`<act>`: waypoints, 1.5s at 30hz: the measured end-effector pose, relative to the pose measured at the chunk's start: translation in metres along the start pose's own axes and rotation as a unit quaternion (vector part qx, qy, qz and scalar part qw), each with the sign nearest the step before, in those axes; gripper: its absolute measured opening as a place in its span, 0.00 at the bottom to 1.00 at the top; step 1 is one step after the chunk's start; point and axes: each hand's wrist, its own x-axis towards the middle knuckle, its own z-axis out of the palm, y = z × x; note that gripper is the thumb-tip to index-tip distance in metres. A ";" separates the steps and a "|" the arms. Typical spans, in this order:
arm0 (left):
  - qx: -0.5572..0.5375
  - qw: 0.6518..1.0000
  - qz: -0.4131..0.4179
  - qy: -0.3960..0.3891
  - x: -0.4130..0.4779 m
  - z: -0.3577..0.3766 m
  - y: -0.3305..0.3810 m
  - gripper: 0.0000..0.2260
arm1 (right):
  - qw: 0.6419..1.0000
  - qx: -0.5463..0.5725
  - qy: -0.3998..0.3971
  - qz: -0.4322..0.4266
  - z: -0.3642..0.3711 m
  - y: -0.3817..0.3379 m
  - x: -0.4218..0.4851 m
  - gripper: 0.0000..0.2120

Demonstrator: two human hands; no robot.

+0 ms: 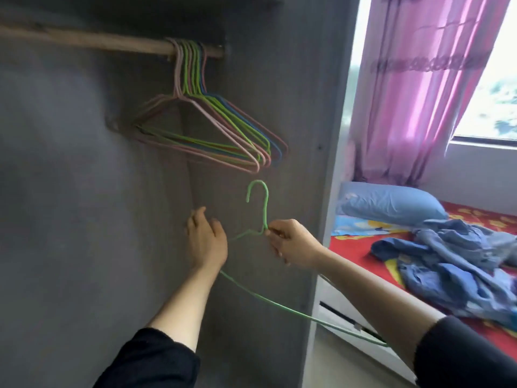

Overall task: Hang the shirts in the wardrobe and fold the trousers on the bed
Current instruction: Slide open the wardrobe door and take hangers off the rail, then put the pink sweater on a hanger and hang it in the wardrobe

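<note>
Sleeves first: black left sleeve [151, 362] and black right sleeve [464, 357] at the bottom edge, pushed up, both forearms bare and reaching forward.

Left hand [207, 242]: open, fingers straight and loosely spread, back of hand to camera, gripping nothing. It is in front of the wardrobe [70, 191] interior, and covers the left end of the green hanger [265, 214]. Can't tell if it touches the wire.

Right hand [291, 245]: closed in a pinch on the green hanger at the twisted neck, thumb and fingertips on the wire just below the hook. Hook points up and curls left. Hanger is tilted: the bottom bar runs from under the left wrist down and right, passing behind the right forearm. Nothing is hung on it.

Wardrobe contents: wooden rail [84, 40] across the top, a bunch of wire hangers [190, 77] hooked at its right end, packed tight, pink, green and blue. Held hanger is below the bunch, apart from it.

Right of the wardrobe side panel: bed [352, 247] with a red patterned sheet. Blue pillow [391, 204] at the head. Heap of blue clothes [453, 264] lies crumpled on the sheet, unfolded; can't split shirts from trousers in it. Purple curtain [414, 93] hangs over the window [498, 79] behind the bed.
</note>
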 end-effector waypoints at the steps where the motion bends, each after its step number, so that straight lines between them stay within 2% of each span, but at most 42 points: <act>1: -0.006 1.000 -0.011 -0.021 -0.023 0.019 0.001 0.19 | 1.000 -0.003 -0.004 0.012 -0.007 0.015 -0.017 0.17; 4: 0.012 0.996 -0.028 -0.089 -0.087 0.069 0.017 0.17 | 0.998 -0.029 -0.026 0.050 -0.039 0.059 -0.066 0.16; 6: 0.025 0.989 -0.040 -0.142 -0.126 0.100 0.033 0.15 | 0.994 -0.032 -0.040 0.093 -0.065 0.090 -0.097 0.11; 11: 0.047 0.963 -0.039 -0.264 -0.225 0.184 0.090 0.13 | 0.982 -0.046 -0.035 0.182 -0.144 0.178 -0.185 0.08; 16: 0.082 0.915 0.009 -0.394 -0.326 0.275 0.171 0.15 | 0.958 -0.048 0.029 0.283 -0.231 0.268 -0.284 0.09; 21: 0.082 0.865 0.074 -0.489 -0.409 0.351 0.260 0.13 | 0.923 -0.047 0.124 0.361 -0.317 0.339 -0.362 0.10; 27: 0.051 0.819 0.153 -0.550 -0.467 0.446 0.351 0.13 | 0.868 -0.036 0.216 0.445 -0.397 0.428 -0.417 0.12; 32: 0.051 0.786 0.191 -0.585 -0.491 0.542 0.407 0.13 | 0.825 -0.042 0.257 0.502 -0.458 0.509 -0.432 0.17; 36: 0.049 0.757 0.224 -0.612 -0.500 0.628 0.459 0.13 | 0.777 -0.047 0.306 0.548 -0.518 0.571 -0.433 0.23; 45: -0.004 0.689 0.290 -0.665 -0.568 0.777 0.576 0.11 | 0.691 -0.057 0.377 0.615 -0.628 0.682 -0.466 0.22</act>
